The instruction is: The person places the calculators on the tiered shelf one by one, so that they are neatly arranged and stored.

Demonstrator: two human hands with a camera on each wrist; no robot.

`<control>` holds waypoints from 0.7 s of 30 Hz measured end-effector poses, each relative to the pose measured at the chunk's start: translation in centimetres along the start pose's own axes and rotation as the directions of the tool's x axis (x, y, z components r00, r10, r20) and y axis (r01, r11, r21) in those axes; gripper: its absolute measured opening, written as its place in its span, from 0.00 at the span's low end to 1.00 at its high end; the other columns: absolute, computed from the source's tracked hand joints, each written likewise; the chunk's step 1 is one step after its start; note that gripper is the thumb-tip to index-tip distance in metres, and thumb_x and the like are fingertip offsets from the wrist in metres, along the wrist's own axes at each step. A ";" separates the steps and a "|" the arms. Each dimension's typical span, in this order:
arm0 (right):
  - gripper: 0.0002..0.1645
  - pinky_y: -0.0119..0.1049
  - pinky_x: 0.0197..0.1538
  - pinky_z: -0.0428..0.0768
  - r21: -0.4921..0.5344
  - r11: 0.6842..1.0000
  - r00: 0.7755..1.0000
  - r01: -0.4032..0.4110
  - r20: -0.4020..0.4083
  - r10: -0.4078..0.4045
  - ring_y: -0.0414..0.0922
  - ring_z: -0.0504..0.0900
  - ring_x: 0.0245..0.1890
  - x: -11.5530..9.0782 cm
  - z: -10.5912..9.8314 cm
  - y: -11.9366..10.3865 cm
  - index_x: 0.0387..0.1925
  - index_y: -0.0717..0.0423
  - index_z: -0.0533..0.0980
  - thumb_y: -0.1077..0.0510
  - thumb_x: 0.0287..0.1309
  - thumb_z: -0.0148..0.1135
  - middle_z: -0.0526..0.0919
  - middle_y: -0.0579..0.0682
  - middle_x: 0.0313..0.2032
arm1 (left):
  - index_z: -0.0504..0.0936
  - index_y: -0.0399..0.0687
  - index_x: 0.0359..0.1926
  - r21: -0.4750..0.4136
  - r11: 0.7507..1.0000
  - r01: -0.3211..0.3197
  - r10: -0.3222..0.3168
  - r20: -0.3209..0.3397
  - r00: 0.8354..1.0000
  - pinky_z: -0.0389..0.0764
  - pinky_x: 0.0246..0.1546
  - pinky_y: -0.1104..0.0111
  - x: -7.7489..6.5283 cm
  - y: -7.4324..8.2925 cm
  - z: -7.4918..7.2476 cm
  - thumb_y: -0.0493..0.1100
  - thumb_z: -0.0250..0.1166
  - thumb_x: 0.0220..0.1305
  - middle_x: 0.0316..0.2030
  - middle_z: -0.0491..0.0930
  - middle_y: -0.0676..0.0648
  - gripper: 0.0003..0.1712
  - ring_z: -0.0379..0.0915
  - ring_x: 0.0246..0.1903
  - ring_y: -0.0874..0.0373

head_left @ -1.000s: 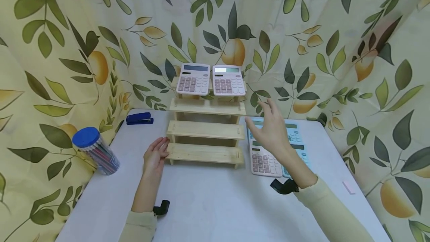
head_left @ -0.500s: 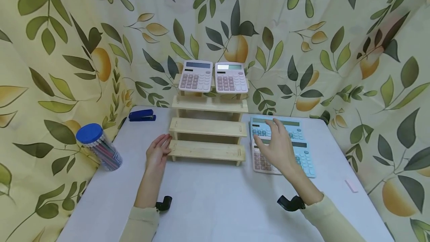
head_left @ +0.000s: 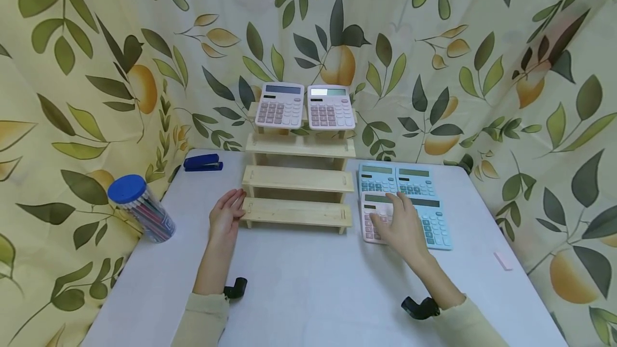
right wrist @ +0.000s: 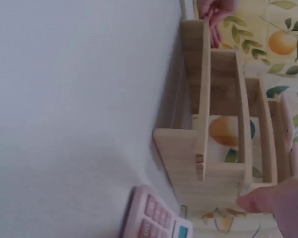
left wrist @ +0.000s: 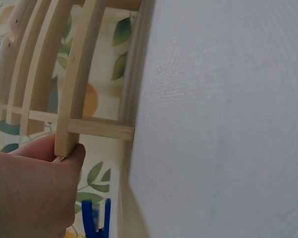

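Observation:
A tiered wooden stand (head_left: 298, 212) stands on the table, two pink calculators (head_left: 279, 105) side by side on its top step. At its left end, my left hand (head_left: 225, 213) pinches the end of the lowest board between thumb and fingers; the left wrist view shows the thumb (left wrist: 78, 154) against the board's end. My right hand (head_left: 401, 229) is over a third pink calculator (head_left: 370, 209) on the table, fingers spread and partly covering it. Behind and beside that one lie three blue calculators (head_left: 437, 225). The right wrist view shows the pink calculator's corner (right wrist: 156, 218) below the hand.
A blue stapler (head_left: 202, 163) lies at the back left. In front of it stands a clear jar of pens with a blue lid (head_left: 140, 208). A small pink slip (head_left: 503, 261) lies near the table's right edge. Leaf-patterned curtains (head_left: 385, 31) enclose the table.
My right hand has come down and toward me, from beside the stand's upper steps to over the pink calculator. The left hand keeps its hold on the stand.

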State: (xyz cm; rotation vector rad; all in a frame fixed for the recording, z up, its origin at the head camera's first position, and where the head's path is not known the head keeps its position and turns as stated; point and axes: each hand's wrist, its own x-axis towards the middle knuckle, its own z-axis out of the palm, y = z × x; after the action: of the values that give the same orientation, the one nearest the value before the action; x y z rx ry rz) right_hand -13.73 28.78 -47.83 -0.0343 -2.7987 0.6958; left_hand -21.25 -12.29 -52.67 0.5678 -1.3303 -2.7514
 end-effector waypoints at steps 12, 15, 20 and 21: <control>0.49 0.77 0.66 0.66 -0.063 0.995 0.988 -0.080 0.129 0.088 0.77 0.61 0.71 -1.3 1.7 1.5 0.73 0.69 0.63 0.44 0.62 0.70 0.57 0.76 0.74 | 0.59 0.30 0.76 0.006 1.000 -0.016 0.016 0.002 1.000 0.80 0.61 0.69 0.1 0.0 0.0 0.09 0.42 0.53 0.73 0.66 0.32 0.47 0.65 0.73 0.45; 0.50 0.77 0.66 0.65 -0.064 0.993 0.984 -0.095 0.148 0.103 0.77 0.60 0.71 -1.5 2.2 1.7 0.74 0.69 0.62 0.44 0.62 0.71 0.56 0.76 0.74 | 0.60 0.30 0.76 0.002 1.000 -0.019 0.019 -0.001 1.000 0.78 0.63 0.68 0.2 -0.1 -0.1 0.09 0.41 0.53 0.73 0.66 0.31 0.47 0.65 0.73 0.44; 0.51 0.79 0.69 0.58 -0.075 0.994 0.985 -0.084 0.143 0.094 0.75 0.58 0.73 -1.9 3.0 2.2 0.73 0.70 0.62 0.44 0.60 0.72 0.56 0.75 0.74 | 0.60 0.31 0.76 0.001 1.000 -0.005 0.005 -0.007 1.000 0.75 0.66 0.66 0.3 -0.1 -0.1 0.09 0.42 0.53 0.73 0.67 0.32 0.47 0.66 0.73 0.45; 0.52 0.80 0.69 0.55 -0.076 0.994 0.986 -0.080 0.139 0.090 0.75 0.57 0.73 -2.0 3.2 2.3 0.73 0.70 0.63 0.44 0.60 0.73 0.56 0.76 0.74 | 0.60 0.31 0.77 0.004 1.000 -0.002 0.002 -0.008 1.000 0.75 0.66 0.66 0.3 -0.1 0.0 0.09 0.42 0.54 0.73 0.67 0.32 0.47 0.66 0.73 0.45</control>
State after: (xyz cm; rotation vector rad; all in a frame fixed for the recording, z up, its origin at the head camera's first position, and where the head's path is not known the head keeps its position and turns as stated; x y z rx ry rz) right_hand -12.70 29.19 -52.08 -0.1228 -2.9733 0.6428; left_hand -21.49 -12.34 -52.82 0.5775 -1.3343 -2.7425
